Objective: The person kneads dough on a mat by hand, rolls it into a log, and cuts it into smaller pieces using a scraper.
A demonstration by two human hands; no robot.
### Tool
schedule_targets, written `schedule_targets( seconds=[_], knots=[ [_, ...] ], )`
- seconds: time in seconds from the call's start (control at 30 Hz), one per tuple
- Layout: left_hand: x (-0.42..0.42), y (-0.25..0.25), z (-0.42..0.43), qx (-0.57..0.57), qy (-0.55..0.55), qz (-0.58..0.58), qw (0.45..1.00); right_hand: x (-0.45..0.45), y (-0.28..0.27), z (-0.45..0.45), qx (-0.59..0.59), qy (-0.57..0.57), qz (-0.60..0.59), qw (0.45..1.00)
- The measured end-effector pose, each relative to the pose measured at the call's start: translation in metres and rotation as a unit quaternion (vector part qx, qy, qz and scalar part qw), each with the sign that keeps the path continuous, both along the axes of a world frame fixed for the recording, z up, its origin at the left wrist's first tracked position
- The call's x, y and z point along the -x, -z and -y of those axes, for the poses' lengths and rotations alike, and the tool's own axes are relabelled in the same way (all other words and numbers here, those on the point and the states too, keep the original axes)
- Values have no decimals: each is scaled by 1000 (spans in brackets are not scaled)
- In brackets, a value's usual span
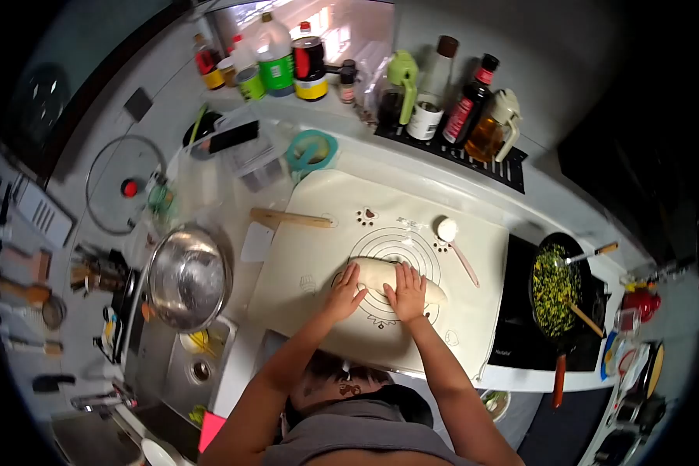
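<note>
From my head camera, I had one pale roll of dough [377, 273] under my two hands, at the middle of the mat. My left hand [346, 297] lay on its left part and my right hand [408, 293] nearer its right end, fingers open and extended, pressing rather than gripping. I counted one wooden stick [295, 218], one scoop [447, 228] heaped with white powder, one steel bowl [186, 279], one pan [551, 291] of chopped green and yellow food, and four containers on the black rack [512, 177].

The cream mat [303, 307] bore printed circles and covered the counter between the sink [200, 371] and the black cooktop [512, 334]. My palms hid patches of dough; the utensils along the left wall were blurred, and the corners fell into darkness.
</note>
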State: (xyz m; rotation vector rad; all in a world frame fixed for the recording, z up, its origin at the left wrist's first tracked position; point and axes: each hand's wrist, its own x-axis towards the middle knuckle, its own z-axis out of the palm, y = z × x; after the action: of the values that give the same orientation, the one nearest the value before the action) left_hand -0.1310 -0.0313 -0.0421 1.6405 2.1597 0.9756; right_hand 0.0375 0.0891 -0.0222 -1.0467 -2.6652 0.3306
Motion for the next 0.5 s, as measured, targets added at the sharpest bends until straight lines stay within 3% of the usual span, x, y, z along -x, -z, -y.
schedule_targets(
  seconds=[0.1, 0.13, 0.23, 0.3, 0.5],
  knots=[
    [-8, -4, 30, 24, -113, 88, 989, 1, 2, -3, 12, 0, -12, 1000],
    [-2, -2, 38, -45, -179, 48, 982, 2, 4, -3, 15, 5, -19, 1000],
    [46, -4, 68, 7, -309, 39, 950, 7, 5, 2, 17, 30, -56, 998],
    [89, 12, 85, -21, -341, -26, 939, 10, -2, 12, 13, 50, -103, 993],
    [179, -3, 85, 206, -327, -107, 916, 37, -30, 56, 65, -26, -180, 981]
  ],
)
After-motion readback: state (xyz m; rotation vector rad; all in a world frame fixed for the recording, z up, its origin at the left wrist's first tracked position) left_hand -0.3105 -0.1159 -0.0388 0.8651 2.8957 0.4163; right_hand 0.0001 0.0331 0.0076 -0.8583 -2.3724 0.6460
